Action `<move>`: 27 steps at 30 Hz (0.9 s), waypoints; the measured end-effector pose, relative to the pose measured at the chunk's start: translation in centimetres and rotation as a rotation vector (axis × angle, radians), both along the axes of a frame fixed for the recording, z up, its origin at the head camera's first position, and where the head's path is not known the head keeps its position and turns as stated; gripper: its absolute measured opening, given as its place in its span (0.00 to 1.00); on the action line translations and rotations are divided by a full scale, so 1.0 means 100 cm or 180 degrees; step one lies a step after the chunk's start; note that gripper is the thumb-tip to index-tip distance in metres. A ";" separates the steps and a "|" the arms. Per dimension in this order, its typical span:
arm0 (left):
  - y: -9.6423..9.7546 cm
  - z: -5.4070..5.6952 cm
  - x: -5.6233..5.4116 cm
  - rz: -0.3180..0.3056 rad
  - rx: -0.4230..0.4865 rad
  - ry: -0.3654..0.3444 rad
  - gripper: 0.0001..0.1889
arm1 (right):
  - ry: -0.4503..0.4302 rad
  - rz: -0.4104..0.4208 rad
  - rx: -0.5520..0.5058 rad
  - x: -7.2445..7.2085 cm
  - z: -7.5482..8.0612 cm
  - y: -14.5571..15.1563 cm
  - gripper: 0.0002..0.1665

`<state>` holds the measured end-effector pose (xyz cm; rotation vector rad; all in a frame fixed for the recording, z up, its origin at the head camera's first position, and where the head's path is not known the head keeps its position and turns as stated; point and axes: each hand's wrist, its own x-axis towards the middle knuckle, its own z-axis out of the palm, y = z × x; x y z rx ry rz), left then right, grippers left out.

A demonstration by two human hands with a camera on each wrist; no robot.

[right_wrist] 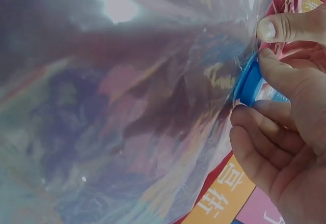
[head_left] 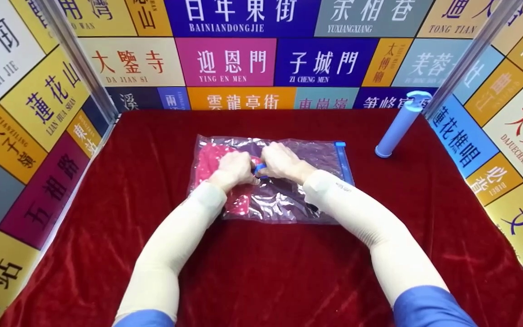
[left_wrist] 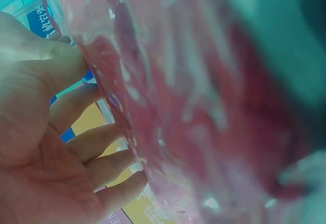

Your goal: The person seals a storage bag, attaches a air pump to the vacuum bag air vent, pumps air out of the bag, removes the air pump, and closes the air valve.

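Note:
A clear plastic storage bag (head_left: pixel 284 209) lies flat with pink dotted cloth (head_left: pixel 211 159) inside its left part and dark cloth toward the middle. On top of the bag sits a round blue valve cap (right_wrist: pixel 249 84). My right hand (head_left: pixel 282 161) pinches this cap between thumb and fingers. Just left of it my left hand (head_left: pixel 234 168) rests on the bag over the pink cloth. In the left wrist view, the left hand's fingers (left_wrist: pixel 109 137) reach out with their tips against the plastic. A blue zip slider (head_left: pixel 341 145) sits at the bag's right edge.
A blue hand pump (head_left: pixel 400 125) stands upright at the back right, apart from the bag. Dark red velvet cloth (head_left: pixel 279 272) covers the table. Panels with printed signs (head_left: pixel 229 61) wall in the back and both sides, with metal posts (head_left: pixel 84 68) at the corners.

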<state>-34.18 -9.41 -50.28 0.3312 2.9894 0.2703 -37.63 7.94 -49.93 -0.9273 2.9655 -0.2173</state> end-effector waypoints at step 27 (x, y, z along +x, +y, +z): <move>0.002 0.000 0.000 0.0113 0.0044 -0.0021 0.30 | -0.0318 0.0600 -0.0281 -0.001 0.000 0.008 0.18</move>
